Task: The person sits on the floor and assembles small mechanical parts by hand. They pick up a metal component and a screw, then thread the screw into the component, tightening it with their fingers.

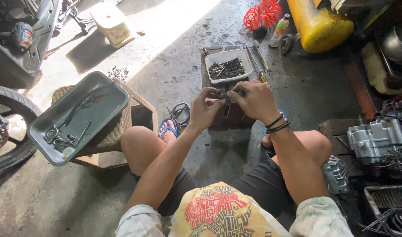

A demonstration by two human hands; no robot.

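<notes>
My left hand [205, 107] and my right hand [253, 100] meet in front of me over the concrete floor. Together they pinch a small dark metal part [224, 94] between the fingertips; its exact shape is hidden by the fingers. Black bands circle my right wrist. Just beyond the hands sits a white rectangular tray [213, 58] filled with several dark bolts and small parts. I am seated low with bare knees spread and blue sandals on my feet.
A grey plastic tray [108, 97] with a lever and small parts rests on a wicker stool at left. A motorcycle wheel [7, 127] is far left. An engine block [376, 138] lies right; a yellow tank [319, 24], red coiled hose [262, 14] and bottle stand behind.
</notes>
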